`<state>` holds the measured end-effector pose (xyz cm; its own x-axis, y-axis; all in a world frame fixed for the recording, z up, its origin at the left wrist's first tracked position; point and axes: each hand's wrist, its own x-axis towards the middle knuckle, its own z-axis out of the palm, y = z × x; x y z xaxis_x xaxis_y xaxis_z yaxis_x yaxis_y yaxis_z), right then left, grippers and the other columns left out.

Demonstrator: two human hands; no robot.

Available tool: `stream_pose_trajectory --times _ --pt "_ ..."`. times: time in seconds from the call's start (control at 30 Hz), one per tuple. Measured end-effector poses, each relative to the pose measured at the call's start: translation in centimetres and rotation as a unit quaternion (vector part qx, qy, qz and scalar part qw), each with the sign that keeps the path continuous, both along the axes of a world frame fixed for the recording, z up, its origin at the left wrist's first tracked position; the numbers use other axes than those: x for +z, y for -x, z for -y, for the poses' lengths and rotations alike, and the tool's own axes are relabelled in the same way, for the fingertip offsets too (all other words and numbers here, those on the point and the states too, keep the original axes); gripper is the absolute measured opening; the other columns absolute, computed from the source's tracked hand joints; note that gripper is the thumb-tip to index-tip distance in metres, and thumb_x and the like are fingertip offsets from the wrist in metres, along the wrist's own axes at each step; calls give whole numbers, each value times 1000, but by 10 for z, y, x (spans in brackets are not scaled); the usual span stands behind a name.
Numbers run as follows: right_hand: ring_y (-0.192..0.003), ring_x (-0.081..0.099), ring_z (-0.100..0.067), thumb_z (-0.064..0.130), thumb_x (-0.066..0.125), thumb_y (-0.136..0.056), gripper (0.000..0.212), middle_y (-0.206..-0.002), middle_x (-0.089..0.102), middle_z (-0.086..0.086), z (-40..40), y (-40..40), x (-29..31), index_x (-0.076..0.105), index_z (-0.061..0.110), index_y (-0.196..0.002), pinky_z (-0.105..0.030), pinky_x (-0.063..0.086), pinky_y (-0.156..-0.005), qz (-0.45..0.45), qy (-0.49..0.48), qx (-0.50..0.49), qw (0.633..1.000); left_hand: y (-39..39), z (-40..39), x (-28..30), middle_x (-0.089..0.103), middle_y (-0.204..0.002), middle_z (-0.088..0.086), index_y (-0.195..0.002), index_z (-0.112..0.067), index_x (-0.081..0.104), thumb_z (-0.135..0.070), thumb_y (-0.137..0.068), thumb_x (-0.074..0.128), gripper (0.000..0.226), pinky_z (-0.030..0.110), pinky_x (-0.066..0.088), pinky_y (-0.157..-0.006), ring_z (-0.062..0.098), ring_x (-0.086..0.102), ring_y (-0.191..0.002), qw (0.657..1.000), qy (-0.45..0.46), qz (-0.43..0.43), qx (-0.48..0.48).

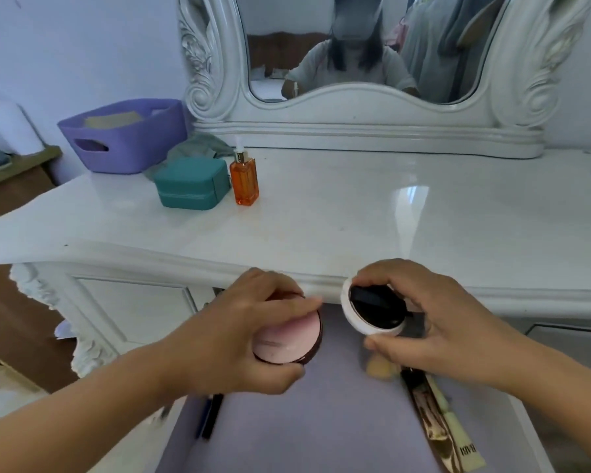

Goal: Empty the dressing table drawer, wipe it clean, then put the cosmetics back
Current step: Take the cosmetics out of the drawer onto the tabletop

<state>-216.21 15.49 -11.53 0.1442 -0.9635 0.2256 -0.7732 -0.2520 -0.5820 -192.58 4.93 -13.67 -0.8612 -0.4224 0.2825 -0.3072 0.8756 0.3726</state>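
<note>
I saw my left hand (pixel 249 332) gripping a pink compact (pixel 289 339) and my right hand (pixel 434 322) gripping a white-rimmed compact (pixel 372 307) with a black top, both over the open drawer (pixel 321 421) at six o'clock. Slim packets (pixel 437 425) lay along the drawer's right side. At ten o'clock on the table (pixel 355 213) stood an orange dropper bottle (pixel 244 180), just beside a teal case (pixel 191 182).

Bare arms, bare hands

The left hand (pixel 249 332) and right hand (pixel 447 322) wear nothing visible; the mirror seemingly shows a pale short-sleeved top.
</note>
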Motion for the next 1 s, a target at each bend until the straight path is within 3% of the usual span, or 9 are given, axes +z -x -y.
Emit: stream_pose_trajectory --times 0.13,0.27,0.47,0.63,0.7,0.77,0.87,1.0 --pt "-102 48 5 37 72 -69 45 -107 54 25 40 -19 14 50 40 -108 -1 33 -82 11 26 -22 999 -4 30 19 50 -115 -21 -127 -39 51 -60 -63 64 69 11 31 -87 -1 40 -108 986 -15 -58 157" --pt "-98 51 -4 31 74 -72 46 -110 57 12 90 -36 14 52 26 -113 -5 37 -77 31 6 -52 998 -2 71 22 56 -118 -6 -126 -25 54 -43 -69 74 63 23 35 -86 12 45 -104 956 1 -87 279" --pt "-77 49 -11 30 74 -72 37 -92 54 5 145 -51 0 48 16 -95 -23 39 -64 33 -13 -98 995 1 114 2 56 -114 1 -118 -18 57 -37 -72 73 53 25 39 -85 15 49 -100 930 -21 -107 352" --pt "-65 41 -4 25 72 -75 30 -74 46 6 165 -56 -2 46 14 -65 -21 31 -55 26 0 -99 995 1 126 -1 51 -104 -1 -90 -15 60 -35 -71 75 32 21 37 -75 10 47 -88 917 -5 -138 375" --pt "-73 48 -8 20 69 -78 22 -81 53 2 171 -59 -4 52 11 -68 -24 36 -60 30 -1 -89 996 0 128 -2 49 -106 -3 -89 -16 64 -33 -72 75 27 21 36 -79 9 45 -94 910 7 -151 386" --pt "-94 54 -16 14 66 -81 11 -97 60 -5 177 -60 -7 58 7 -78 -26 39 -73 36 2 -81 996 -1 130 -5 52 -109 0 -91 -17 68 -30 -74 74 23 22 36 -82 13 45 -102 904 20 -161 395" --pt "-130 40 -17 8 60 -85 11 -123 58 -10 182 -60 -9 65 5 -93 -13 29 -87 37 -3 -60 997 -1 132 -7 56 -116 4 -98 -18 70 -25 -78 71 21 25 38 -86 19 48 -110 905 15 -160 395" --pt "-134 35 -17 10 57 -87 20 -139 45 -10 178 -57 -4 65 11 -106 -7 21 -86 29 3 -62 998 4 123 -5 56 -121 6 -107 -15 68 -19 -80 69 27 27 38 -91 23 49 -113 910 38 -164 379"
